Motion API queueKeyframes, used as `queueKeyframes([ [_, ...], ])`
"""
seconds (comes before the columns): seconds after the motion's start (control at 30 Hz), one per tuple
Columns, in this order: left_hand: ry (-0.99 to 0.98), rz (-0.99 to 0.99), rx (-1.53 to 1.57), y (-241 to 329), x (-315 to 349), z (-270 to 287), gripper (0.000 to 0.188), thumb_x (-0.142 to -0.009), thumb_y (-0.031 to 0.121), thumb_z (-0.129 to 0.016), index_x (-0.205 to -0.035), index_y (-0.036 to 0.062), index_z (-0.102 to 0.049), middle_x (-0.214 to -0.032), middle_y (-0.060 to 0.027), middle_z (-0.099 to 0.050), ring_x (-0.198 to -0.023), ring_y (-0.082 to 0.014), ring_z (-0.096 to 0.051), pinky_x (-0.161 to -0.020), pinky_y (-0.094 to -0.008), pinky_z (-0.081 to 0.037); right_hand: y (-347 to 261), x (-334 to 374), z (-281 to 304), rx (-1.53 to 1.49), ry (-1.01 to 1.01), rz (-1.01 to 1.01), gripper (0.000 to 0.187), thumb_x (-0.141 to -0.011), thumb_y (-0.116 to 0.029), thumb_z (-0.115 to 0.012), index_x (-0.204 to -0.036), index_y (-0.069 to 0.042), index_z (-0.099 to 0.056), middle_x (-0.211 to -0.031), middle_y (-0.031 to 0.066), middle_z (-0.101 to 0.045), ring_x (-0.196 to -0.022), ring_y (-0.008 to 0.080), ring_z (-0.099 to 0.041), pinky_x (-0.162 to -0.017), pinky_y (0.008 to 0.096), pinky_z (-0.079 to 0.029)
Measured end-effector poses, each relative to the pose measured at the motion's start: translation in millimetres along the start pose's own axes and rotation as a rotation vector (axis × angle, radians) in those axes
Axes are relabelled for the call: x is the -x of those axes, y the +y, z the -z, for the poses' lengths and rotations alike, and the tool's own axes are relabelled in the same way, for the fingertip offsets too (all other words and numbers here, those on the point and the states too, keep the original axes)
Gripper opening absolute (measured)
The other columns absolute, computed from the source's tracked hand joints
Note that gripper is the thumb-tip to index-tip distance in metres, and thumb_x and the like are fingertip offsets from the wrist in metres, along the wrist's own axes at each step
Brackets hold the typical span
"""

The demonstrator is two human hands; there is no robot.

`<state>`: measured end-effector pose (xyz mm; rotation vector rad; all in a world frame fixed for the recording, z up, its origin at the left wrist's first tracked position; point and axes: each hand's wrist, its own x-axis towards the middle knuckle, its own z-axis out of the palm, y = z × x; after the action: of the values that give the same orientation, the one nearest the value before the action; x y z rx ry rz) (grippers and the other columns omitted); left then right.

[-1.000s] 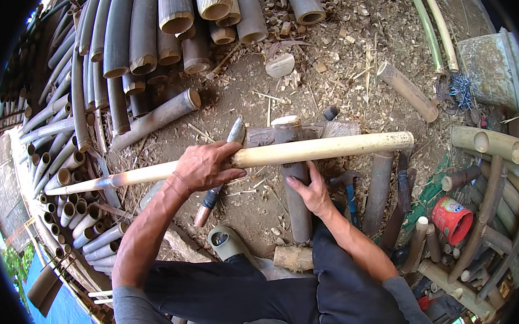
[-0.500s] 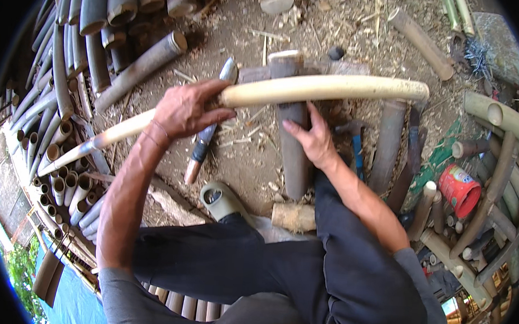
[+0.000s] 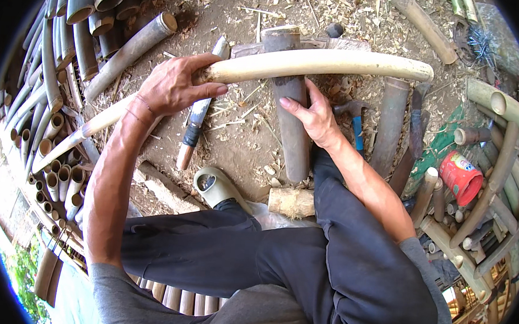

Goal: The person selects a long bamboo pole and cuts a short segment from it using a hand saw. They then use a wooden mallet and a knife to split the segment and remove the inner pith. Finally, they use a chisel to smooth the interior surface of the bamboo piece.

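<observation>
A long, pale, scraped bamboo pole [image 3: 313, 65] lies slantwise in front of me, its right end slightly bowed. My left hand [image 3: 172, 86] is wrapped over the pole left of its middle, thumb along the near side. Beneath the pole, a short dark bamboo length [image 3: 293, 143] points toward my leg. My right hand [image 3: 314, 116] is at that dark length, fingertips just under the pale pole, thumb and fingers apart; contact with either piece cannot be made out. Between my arms, a knife [image 3: 193, 125] with a black-wrapped wooden handle lies on the dirt.
A claw hammer [image 3: 357, 125] with a blue handle lies right of my right hand, near a dark bamboo piece [image 3: 390, 122] and a long-handled blade [image 3: 412, 136]. Cut bamboo tubes [image 3: 83, 29] are piled at left. A red container [image 3: 460, 177] stands at right among bamboo pieces.
The whole view has shifted, so the ground and pole sit higher in it. My left hand is slightly farther left along the pole; my right hand keeps nearly the same pose.
</observation>
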<state>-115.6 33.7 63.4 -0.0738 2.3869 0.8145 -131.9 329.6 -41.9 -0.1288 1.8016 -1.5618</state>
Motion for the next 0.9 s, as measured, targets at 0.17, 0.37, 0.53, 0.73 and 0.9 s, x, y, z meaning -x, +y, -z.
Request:
queueKeyframes([
  [0.17, 0.039, -0.032, -0.018, -7, -1, -4, 0.068, -0.081, 0.06, -0.071, -0.125, 0.0076, -0.064, -0.09, -0.0178, -0.071, -0.084, -0.0333, -0.07, -0.076, -0.0428, -0.053, -2, -1, 2, 0.043, -0.002, 0.009, 0.074, -0.083, -0.041, -0.077, -0.133, 0.006, -0.05, -0.122, 0.0191, -0.065, -0.114, 0.0255, -0.061, -0.101, 0.0353, -0.045],
  [0.37, 0.039, -0.002, -0.055, -3, 1, -4, 0.063, -0.081, 0.055, -0.074, -0.122, 0.0086, -0.064, -0.097, -0.0176, -0.071, -0.089, -0.0323, -0.071, -0.08, -0.0422, -0.054, -10, -1, 2, 0.046, -0.007, 0.012, 0.075, -0.084, -0.04, -0.076, -0.137, 0.005, -0.047, -0.127, 0.0202, -0.062, -0.118, 0.0273, -0.059, -0.103, 0.0365, -0.043],
  [0.53, 0.059, -0.04, -0.067, -5, 2, -4, 0.058, -0.082, 0.054, -0.072, -0.122, 0.0127, -0.064, -0.093, -0.0124, -0.071, -0.084, -0.032, -0.071, -0.075, -0.0437, -0.056, -16, 1, 3, 0.111, -0.006, -0.05, 0.084, -0.082, -0.044, -0.075, -0.139, 0.01, -0.044, -0.136, 0.0249, -0.056, -0.129, 0.0321, -0.05, -0.111, 0.0378, -0.035],
  [0.73, 0.05, -0.035, -0.115, -2, 3, 0, 0.055, -0.081, 0.049, -0.075, -0.121, 0.0114, -0.065, -0.095, -0.0104, -0.071, -0.083, -0.0282, -0.071, -0.073, -0.0408, -0.057, -13, 1, -1, 0.091, 0.006, -0.018, 0.081, -0.083, -0.046, -0.075, -0.139, 0.005, -0.045, -0.131, 0.0238, -0.059, -0.125, 0.0333, -0.054, -0.108, 0.0395, -0.039],
  [0.9, 0.041, -0.029, -0.139, -2, 3, 0, 0.05, -0.083, 0.054, -0.069, -0.116, 0.0164, -0.062, -0.098, -0.0092, -0.068, -0.083, -0.0343, -0.069, -0.071, -0.0469, -0.056, -10, 1, -6, 0.035, 0.023, 0.005, 0.069, -0.085, -0.04, -0.074, -0.134, 0.003, -0.049, -0.122, 0.0204, -0.063, -0.115, 0.0301, -0.06, -0.101, 0.0385, -0.044],
])
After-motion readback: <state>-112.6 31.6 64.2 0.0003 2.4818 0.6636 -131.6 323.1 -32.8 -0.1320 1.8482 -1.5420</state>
